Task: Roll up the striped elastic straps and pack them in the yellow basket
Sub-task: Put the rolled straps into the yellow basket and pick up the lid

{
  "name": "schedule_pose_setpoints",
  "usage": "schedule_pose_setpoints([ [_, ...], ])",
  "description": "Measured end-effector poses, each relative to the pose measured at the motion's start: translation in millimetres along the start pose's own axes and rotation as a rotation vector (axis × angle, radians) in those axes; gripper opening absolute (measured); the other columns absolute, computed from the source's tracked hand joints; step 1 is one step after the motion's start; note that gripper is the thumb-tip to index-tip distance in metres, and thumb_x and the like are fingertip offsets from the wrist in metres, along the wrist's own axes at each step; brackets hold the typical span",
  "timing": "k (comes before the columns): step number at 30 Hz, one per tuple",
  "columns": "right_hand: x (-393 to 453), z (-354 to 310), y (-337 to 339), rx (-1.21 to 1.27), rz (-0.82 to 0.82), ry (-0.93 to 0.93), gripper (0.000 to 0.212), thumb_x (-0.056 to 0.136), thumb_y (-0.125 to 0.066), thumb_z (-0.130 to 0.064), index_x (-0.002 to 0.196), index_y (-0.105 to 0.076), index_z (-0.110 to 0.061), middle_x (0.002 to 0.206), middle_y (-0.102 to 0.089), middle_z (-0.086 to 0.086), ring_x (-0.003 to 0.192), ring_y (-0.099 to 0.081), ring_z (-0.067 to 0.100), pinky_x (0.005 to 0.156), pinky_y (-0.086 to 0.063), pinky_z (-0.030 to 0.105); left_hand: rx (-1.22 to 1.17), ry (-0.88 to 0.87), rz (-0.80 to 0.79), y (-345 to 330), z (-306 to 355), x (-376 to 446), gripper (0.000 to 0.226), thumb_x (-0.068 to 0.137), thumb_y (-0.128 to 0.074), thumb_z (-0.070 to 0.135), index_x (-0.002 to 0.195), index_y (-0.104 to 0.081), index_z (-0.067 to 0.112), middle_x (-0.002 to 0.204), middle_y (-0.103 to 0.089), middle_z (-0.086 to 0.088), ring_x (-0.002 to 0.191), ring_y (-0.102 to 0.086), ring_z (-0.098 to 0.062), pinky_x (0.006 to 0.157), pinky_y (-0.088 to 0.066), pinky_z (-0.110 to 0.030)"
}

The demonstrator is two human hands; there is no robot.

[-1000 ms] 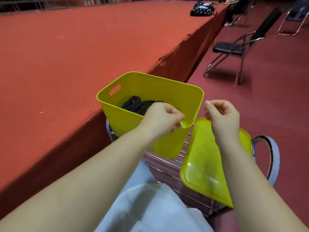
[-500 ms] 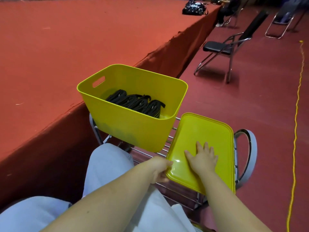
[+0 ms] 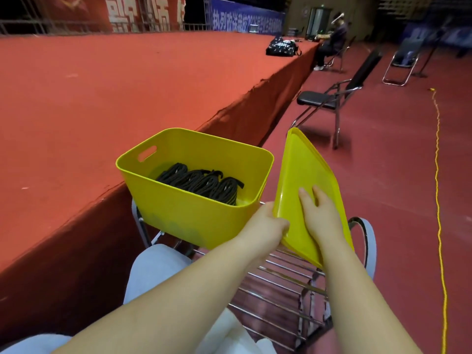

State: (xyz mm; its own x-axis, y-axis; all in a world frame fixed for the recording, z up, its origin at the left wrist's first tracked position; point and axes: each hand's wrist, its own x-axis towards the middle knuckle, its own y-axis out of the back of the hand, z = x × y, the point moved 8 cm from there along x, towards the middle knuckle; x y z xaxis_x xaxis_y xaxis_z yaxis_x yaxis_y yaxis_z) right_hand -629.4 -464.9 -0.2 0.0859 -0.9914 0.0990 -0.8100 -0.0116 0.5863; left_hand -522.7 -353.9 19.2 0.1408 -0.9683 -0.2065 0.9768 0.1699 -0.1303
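Person is sitting at a wire rack point(image 3: 275, 274). Left hand point(image 3: 265, 223) is gripping the yellow lid's point(image 3: 306, 175) near edge; right hand point(image 3: 319, 213) is lying flat on it, fingers straight. Lid is tilting upright beside the yellow basket point(image 3: 189, 215). Rolled straps point(image 3: 201, 182) are lying inside the basket.

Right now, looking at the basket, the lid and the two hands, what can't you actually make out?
- Head view: the straps in the yellow basket are dark coils; their stripes and count don't show, and the near wall hides their lower parts.
- The left hand grips the lid at its edge; the lid hides its fingertips.
- The right hand lies flat on the lid; the lid's far face is unseen.
- The seated person is too small and blurred.
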Motion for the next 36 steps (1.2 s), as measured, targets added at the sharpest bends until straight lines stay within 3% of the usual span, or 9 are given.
schedule_pose_setpoints([
  [4,9,-103,25,-0.149,-0.042,0.289,0.067,0.09,-0.05,-0.05,0.145,-0.035,-0.016,0.154,-0.028,0.011,0.143,-0.023,0.023,0.117,-0.018,0.038,-0.142,-0.135,0.083,28,65,-14,0.03,0.089,-0.039,-0.011,0.092,-0.055,0.014,0.087,-0.063,-0.009,0.075,-0.059,-0.021,0.068,-0.049,-0.032],
  [7,-6,-173,10,-0.276,-0.156,0.504,0.061,0.092,-0.049,-0.049,0.145,-0.037,-0.02,0.155,-0.027,0.008,0.144,-0.021,0.021,0.117,-0.015,0.033,-0.279,-0.184,0.183,68,102,-25,0.028,0.091,-0.036,-0.009,0.094,-0.056,0.01,0.094,-0.063,-0.014,0.087,-0.06,-0.028,0.084,-0.05,-0.043],
  [16,-65,-270,-73,-0.303,-0.44,0.733,0.07,0.078,-0.054,-0.067,0.138,-0.047,-0.031,0.149,-0.038,-0.01,0.136,-0.036,0.01,0.105,-0.032,0.029,-0.575,-0.194,0.651,212,125,-71,0.027,0.094,-0.034,-0.008,0.115,-0.049,0.0,0.099,-0.058,-0.019,0.078,-0.058,-0.029,0.068,-0.051,-0.042],
  [18,-78,-286,-90,-0.36,-0.447,0.857,0.064,0.083,-0.064,-0.048,0.141,-0.042,-0.034,0.151,-0.035,-0.012,0.137,-0.034,0.01,0.104,-0.032,0.027,-0.6,-0.222,0.736,240,130,-87,0.022,0.094,-0.034,-0.007,0.106,-0.049,0.002,0.092,-0.058,-0.017,0.071,-0.058,-0.025,0.06,-0.052,-0.04],
  [21,-88,-313,-109,-0.308,-0.341,0.97,0.067,0.083,-0.05,-0.002,0.14,-0.043,-0.036,0.149,-0.039,-0.013,0.137,-0.035,0.011,0.102,-0.038,0.027,-0.628,-0.336,0.745,265,148,-108,0.014,0.096,-0.039,0.001,0.093,-0.053,0.003,0.077,-0.061,-0.012,0.054,-0.064,-0.019,0.043,-0.054,-0.032],
  [23,-94,-332,-115,-0.211,-0.267,0.978,0.068,0.08,-0.047,0.004,0.136,-0.049,-0.035,0.138,-0.052,-0.008,0.126,-0.048,0.015,0.092,-0.043,0.028,-0.611,-0.459,0.694,276,164,-118,0.022,0.099,-0.043,0.025,0.098,-0.058,0.008,0.081,-0.067,-0.007,0.068,-0.068,-0.016,0.058,-0.057,-0.031],
  [27,-88,-362,-120,0.19,-0.318,0.78,0.041,0.087,-0.048,-0.001,0.114,-0.062,-0.029,0.092,-0.066,0.003,0.069,-0.055,0.021,0.056,-0.039,0.027,-0.508,-0.463,0.833,324,162,-133,0.052,0.099,-0.038,0.038,0.143,-0.032,0.013,0.142,-0.043,-0.009,0.131,-0.041,-0.026,0.104,-0.033,-0.036],
  [31,-82,-364,-146,0.683,-0.516,0.382,0.023,0.09,-0.055,-0.002,0.089,-0.059,-0.024,0.094,-0.067,0.007,0.082,-0.062,0.025,0.076,-0.053,0.037,-0.471,-0.239,1.134,387,118,-156,0.048,0.097,-0.049,0.028,0.139,-0.041,0.007,0.146,-0.04,-0.012,0.133,-0.039,-0.03,0.105,-0.034,-0.04],
  [36,-90,-335,-201,1.004,-0.798,-0.173,0.02,0.092,-0.048,0.003,0.104,-0.059,-0.008,0.094,-0.068,0.012,0.075,-0.067,0.024,0.059,-0.052,0.038,-0.714,-0.206,1.123,401,83,-156,0.045,0.097,-0.048,0.012,0.14,-0.036,0.007,0.15,-0.03,-0.012,0.127,-0.042,-0.04,0.102,-0.036,-0.053],
])
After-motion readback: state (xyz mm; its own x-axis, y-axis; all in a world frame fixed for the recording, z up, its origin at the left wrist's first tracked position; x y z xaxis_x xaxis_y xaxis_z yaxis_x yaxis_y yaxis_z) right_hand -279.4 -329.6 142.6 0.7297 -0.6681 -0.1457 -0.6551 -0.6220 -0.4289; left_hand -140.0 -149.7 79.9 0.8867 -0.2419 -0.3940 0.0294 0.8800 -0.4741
